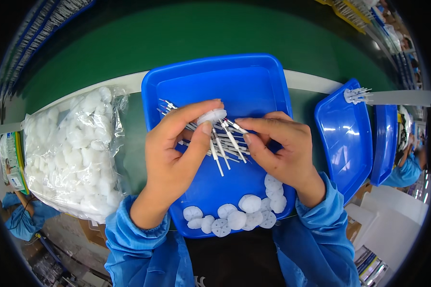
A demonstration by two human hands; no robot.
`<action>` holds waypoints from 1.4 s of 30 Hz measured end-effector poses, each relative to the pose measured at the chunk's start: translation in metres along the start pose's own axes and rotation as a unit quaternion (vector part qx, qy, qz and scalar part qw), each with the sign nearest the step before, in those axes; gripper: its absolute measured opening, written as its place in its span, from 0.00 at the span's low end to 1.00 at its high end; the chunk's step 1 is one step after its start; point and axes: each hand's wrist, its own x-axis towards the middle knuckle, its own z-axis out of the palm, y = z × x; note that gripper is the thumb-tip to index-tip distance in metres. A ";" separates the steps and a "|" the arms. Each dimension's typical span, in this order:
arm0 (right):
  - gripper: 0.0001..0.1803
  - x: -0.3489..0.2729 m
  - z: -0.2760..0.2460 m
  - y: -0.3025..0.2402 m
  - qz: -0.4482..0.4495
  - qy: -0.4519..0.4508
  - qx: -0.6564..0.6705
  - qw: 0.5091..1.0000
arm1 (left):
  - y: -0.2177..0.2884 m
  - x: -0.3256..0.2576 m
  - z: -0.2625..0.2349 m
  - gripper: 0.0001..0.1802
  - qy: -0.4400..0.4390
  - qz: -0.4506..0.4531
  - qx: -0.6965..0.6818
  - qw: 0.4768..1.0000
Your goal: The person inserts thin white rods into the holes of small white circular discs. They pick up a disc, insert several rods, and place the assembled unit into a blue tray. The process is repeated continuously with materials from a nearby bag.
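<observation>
Above a blue tray [215, 184], my left hand [179, 143] pinches a white round disc [212, 116] between thumb and fingers. Several thin white rods with metallic ends [217, 149] hang down from the disc. At its right side, my right hand [280, 146] grips one white rod [239, 127] between thumb and forefinger, its tip close to the disc. More rods [189, 138] lie in a pile in the tray beneath, partly hidden by my hands. White discs with small holes [237, 220] lie along the tray's near edge and right corner.
On the left stands a clear plastic bag [72, 153] full of white round pieces. To the right, another blue tray [345, 136] has a bunch of rods in a disc [357, 95] at its far end. A green surface [215, 33] stretches beyond. People in blue sleeves [404, 170] appear at both sides.
</observation>
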 end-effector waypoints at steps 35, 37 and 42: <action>0.12 -0.001 0.004 -0.006 0.056 -0.009 0.021 0.998 | 0.009 0.005 0.004 0.21 0.023 0.149 0.300 0.942; 0.12 -0.003 0.003 -0.005 0.056 -0.005 0.036 0.998 | 0.009 0.004 0.002 0.20 0.010 0.129 0.294 0.947; 0.12 -0.003 0.001 -0.005 0.066 -0.011 0.041 0.997 | 0.005 0.004 0.000 0.20 0.010 0.128 0.265 0.956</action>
